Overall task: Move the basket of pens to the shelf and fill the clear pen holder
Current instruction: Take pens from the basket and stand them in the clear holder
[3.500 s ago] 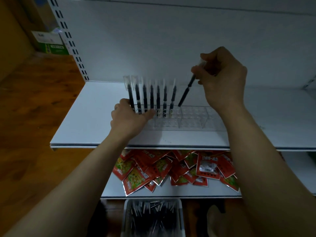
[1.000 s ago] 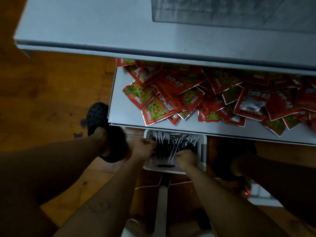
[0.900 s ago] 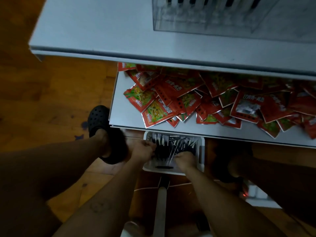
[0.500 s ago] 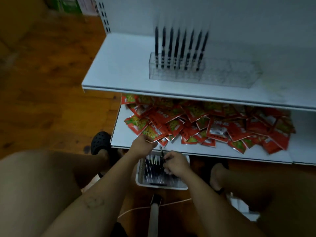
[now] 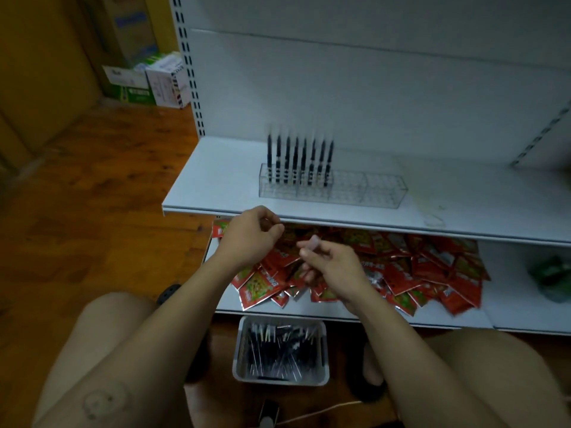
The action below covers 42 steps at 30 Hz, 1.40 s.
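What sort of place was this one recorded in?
Most likely a small shop, being stocked: white slotted retail shelving, a clear pen holder displaying upright pens on the upper shelf, and red snack packets heaped on the shelf below.

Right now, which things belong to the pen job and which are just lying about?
Job: clear pen holder, pens standing in it, basket of pens, upper shelf, pen in right hand.
Lying about: red packets, cardboard boxes, green object.
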### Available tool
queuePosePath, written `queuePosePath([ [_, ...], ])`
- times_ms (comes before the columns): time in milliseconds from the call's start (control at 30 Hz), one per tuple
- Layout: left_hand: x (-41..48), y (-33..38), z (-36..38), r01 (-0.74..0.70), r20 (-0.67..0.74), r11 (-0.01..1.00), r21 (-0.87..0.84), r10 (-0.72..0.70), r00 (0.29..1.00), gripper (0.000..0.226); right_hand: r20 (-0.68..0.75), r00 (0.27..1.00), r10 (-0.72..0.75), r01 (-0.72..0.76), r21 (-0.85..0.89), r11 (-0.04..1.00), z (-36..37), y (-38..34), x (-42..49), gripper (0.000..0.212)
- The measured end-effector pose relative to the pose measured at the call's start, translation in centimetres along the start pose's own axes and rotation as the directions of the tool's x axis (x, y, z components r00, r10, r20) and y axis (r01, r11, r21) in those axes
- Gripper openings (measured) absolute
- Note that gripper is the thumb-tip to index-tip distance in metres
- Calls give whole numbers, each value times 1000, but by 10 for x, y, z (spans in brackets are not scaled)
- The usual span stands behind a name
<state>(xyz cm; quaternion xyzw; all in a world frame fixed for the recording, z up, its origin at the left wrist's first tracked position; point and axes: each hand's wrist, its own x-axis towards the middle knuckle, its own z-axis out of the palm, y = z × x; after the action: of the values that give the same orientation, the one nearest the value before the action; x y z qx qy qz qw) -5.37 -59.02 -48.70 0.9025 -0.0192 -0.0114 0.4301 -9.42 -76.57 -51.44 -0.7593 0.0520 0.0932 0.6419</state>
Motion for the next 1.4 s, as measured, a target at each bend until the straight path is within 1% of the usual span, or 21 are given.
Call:
queuePosePath([
  [67,5,12,-8,-40,-38,999,18,40,998,16,-52,989,-137,127,-162,979,-11,-25,3,12],
  [133,12,20,-12,-81,-136,997,-8,79,988,19,-25,966,-257,232,-354,906,-23,-49,9,9],
  [167,16,23,-14,-95,-191,995,-38,86,978,20,-17,956,-291,261,-398,880,-27,-61,13,7],
  [233,26,25,-14,-102,-278,990,-97,71,958,25,-51,931,-362,308,-422,852,-35,-82,23,5],
  [267,31,23,-12,-91,-303,990,-111,54,951,29,-94,902,-421,339,-449,827,-38,-93,28,14],
  [300,37,22,-11,-73,-317,991,-115,33,948,33,-147,863,-484,368,-474,800,-41,-103,32,30],
  [333,44,19,-8,-54,-330,993,-110,15,944,37,-203,813,-545,402,-482,779,-46,-111,39,43],
  [367,52,17,-7,-33,-342,995,-96,-2,940,40,-255,758,-600,441,-478,760,-50,-118,45,48],
  [433,67,15,-5,11,-362,998,-64,-34,932,48,-337,652,-679,501,-480,720,-60,-126,60,44],
  [467,75,15,-4,32,-366,998,-49,-48,929,51,-371,616,-695,514,-480,711,-64,-127,68,40],
  [533,90,18,-3,81,-354,997,-10,-79,932,57,-411,583,-701,512,-484,710,-70,-127,83,36],
  [600,103,20,0,140,-317,990,8,-130,939,64,-430,573,-698,506,-485,714,-74,-123,97,36],
  [733,121,17,10,240,-223,970,-40,-242,944,74,-443,567,-695,488,-499,716,-77,-118,121,37],
  [833,128,17,19,255,-218,966,-48,-259,941,74,-432,579,-692,482,-502,718,-76,-115,132,37],
  [967,132,19,23,268,-221,962,-49,-272,937,69,-373,584,-721,484,-552,679,-74,-113,136,36],
  [1167,131,18,22,273,-210,958,-91,-286,935,72,-417,584,-697,463,-534,708,-80,-109,136,34],
  [1233,131,18,22,268,-213,958,-98,-283,935,71,-412,611,-676,432,-541,721,-83,-105,137,33],
  [1300,130,19,22,268,-220,959,-87,-281,934,71,-365,659,-657,403,-567,719,-82,-99,139,30],
  [1333,129,20,22,269,-225,960,-78,-280,933,71,-340,671,-659,399,-583,708,-81,-97,140,28],
  [1400,127,21,22,267,-232,962,-62,-274,933,72,-316,669,-673,410,-599,688,-79,-96,138,25],
])
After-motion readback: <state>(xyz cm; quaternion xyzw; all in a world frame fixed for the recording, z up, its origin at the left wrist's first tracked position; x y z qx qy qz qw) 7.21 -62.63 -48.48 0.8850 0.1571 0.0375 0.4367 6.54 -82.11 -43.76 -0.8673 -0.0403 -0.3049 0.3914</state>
